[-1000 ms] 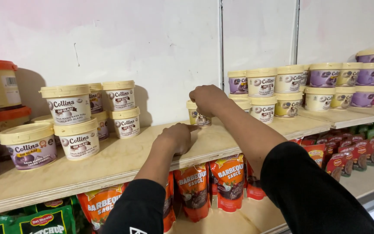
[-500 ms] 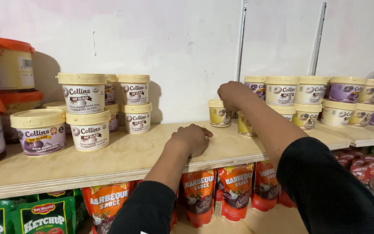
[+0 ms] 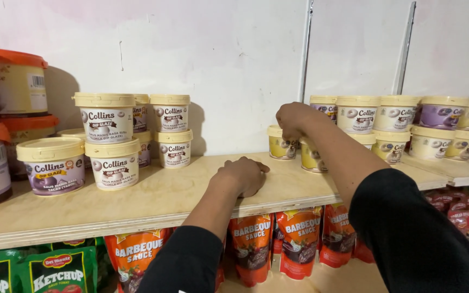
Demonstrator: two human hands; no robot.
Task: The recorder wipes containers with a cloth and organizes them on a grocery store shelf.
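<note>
Nearest the camera, two arms in black sleeves reach up over a lower shelf where red barbecue sauce pouches (image 3: 298, 244) hang in a row, with green ketchup pouches (image 3: 55, 269) off to the left. The left hand (image 3: 242, 176) rests palm down on the pale wooden shelf board (image 3: 153, 201), near its front edge, fingers curled loosely and gripping nothing. Farther in and to the right, the right hand (image 3: 294, 119) is raised with its back to the camera, fingers bent down onto the lid of a small yellow tub (image 3: 281, 145) standing on the shelf close to the wall; a second yellow tub (image 3: 311, 157) sits just beside it, partly hidden by the forearm. Whether the fingers actually clamp the lid cannot be told from this angle. To the left on the same board, well apart from both hands, cream-lidded glaze tubs (image 3: 108, 140) stand stacked two high. To the right, more cream-lidded tubs (image 3: 392, 122) with white, yellow and purple labels fill a neighbouring shelf. At the far left edge stand large orange-lidded buckets (image 3: 12, 81). Behind everything rises a white wall with two vertical metal shelf rails (image 3: 305, 51).
</note>
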